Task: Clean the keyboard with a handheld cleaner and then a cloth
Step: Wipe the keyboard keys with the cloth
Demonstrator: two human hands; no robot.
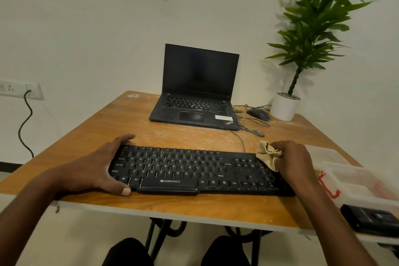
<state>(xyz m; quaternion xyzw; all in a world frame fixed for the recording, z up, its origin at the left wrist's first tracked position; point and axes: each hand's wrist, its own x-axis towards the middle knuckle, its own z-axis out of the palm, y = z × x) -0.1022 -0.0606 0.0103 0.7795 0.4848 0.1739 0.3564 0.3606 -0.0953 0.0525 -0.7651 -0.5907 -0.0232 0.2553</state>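
A scuffed wooden table (133, 123) stands against a pale wall (86, 28); the left hand (101, 168) clasps the keyboard (194, 170) end; the right hand (295, 160) bunches a cloth (268, 154) on its keys.

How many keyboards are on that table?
2. The black standalone keyboard lies at the near edge, left hand holding its end, right hand wiping it with a cloth. The other is built into the laptop behind.

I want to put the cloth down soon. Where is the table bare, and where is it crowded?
Bare: the left part of the table, between laptop and keyboard. Crowded: right side, with mouse, cables, plant pot and plastic box.
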